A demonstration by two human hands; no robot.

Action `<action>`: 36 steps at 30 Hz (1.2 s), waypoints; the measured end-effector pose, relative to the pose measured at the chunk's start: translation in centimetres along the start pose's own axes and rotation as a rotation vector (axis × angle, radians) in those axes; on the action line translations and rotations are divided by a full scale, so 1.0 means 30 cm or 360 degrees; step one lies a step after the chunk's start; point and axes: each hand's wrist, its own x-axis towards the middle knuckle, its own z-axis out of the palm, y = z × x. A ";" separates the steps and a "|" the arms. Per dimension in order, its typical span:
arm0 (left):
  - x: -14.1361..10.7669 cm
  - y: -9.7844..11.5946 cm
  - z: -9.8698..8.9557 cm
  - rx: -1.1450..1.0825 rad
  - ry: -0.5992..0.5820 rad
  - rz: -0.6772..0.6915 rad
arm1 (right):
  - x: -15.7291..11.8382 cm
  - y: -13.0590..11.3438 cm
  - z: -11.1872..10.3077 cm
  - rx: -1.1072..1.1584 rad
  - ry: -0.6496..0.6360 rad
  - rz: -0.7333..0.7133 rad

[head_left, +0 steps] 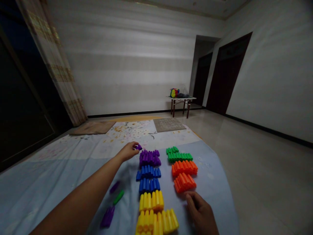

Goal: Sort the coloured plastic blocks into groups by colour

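My left hand (129, 151) reaches out over the cloth and pinches a small purple plastic peg (139, 147). Just to its right lies a stacked group of purple pegs (149, 158). Nearer to me in the same column come blue pegs (148, 179) and yellow pegs (151, 200). My right hand (199, 209) rests with curled fingers close below the orange pegs (185, 182); whether anything is in its fingers is hidden. Green pegs (180, 157) lie beyond the orange ones. Beside my left forearm are a loose green peg (118, 197) and some purple pegs (107, 217).
The pegs lie on a table with a pale blue floral cloth (207, 182). A brown mat (94, 128) and a grey mat (169, 124) lie at its far side. Beyond, a small table (181, 98) bears a colourful bag (174, 93). A curtain (57, 65) hangs at the left.
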 end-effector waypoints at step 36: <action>0.165 0.106 0.150 0.0583 -0.0091 -0.0185 | 0.006 -0.007 -0.008 0.0049 0.0067 0.0032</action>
